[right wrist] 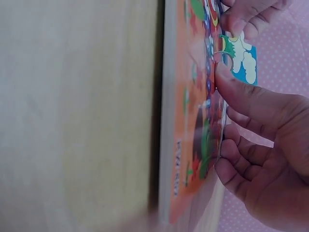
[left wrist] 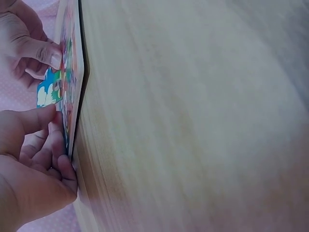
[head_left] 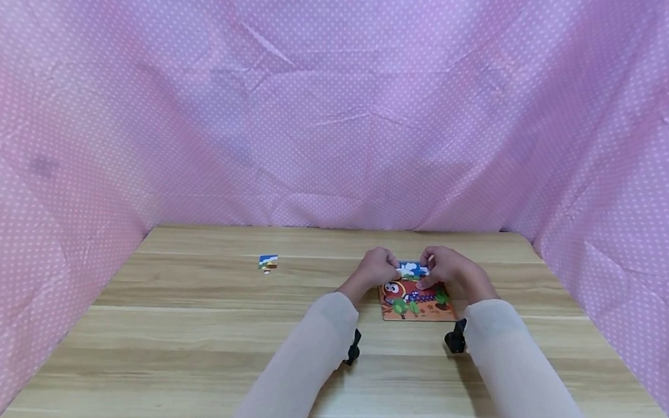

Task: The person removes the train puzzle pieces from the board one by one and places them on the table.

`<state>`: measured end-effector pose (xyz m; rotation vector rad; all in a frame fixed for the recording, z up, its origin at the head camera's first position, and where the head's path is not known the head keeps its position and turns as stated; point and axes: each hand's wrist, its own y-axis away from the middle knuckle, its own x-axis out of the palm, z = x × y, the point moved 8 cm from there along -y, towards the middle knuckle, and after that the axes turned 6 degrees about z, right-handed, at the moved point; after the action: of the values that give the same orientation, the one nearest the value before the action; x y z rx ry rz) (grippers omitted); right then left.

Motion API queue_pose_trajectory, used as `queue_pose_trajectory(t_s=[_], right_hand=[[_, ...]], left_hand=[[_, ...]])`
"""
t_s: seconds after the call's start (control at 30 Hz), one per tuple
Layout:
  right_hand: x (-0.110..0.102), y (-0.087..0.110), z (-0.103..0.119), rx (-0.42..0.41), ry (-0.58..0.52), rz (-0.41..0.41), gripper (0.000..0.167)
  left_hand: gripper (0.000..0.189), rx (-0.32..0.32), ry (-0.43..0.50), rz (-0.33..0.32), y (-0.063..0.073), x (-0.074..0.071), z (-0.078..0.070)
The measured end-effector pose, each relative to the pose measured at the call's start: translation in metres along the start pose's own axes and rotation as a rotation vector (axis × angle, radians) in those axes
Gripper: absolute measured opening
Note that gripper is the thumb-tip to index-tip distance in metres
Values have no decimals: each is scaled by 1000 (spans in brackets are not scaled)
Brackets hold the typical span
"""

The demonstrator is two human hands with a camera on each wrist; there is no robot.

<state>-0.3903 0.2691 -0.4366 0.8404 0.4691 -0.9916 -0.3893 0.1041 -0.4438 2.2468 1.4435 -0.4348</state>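
A jigsaw puzzle board [head_left: 418, 310] with a red cartoon character and an orange lower part lies flat on the table, right of centre. At its far edge, a blue-and-white puzzle piece [head_left: 412, 269] is held between both hands, tilted up from the board in the wrist views. My left hand [head_left: 378, 265] pinches the left side of this piece [left wrist: 48, 92]. On the other side, my right hand [head_left: 451, 269] grips it with thumb and forefinger, the thumb low near the board's surface. The right hand's other fingers curl by the board's far edge. Fingers partly cover the piece [right wrist: 247, 63].
A loose puzzle piece [head_left: 268, 261] in blue, white and brown lies farther left on the wooden table [head_left: 175, 349]. Pink dotted cloth [head_left: 327, 106] hangs behind the table and along both sides. Black wrist mounts [head_left: 455, 340] sit beneath the sleeves.
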Motion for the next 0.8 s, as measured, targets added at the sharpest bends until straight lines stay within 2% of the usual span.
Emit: queue_pose_trajectory(t_s=[0.13,0.4,0.63,0.8], right_hand=[[0,0,1,7,-8,3,44],[0,2,0,3,-5,8,45],[0,1,-1,22,-17,0,46],[1,2,-1,17,-22,-11,47]], left_hand=[[5,-33,86,5,-3,0,5],[4,-87,175,0,-5,-3,11],[5,-58,140,-31,-6,-18,12],[5,-75,124,-41,-1,-36,17]])
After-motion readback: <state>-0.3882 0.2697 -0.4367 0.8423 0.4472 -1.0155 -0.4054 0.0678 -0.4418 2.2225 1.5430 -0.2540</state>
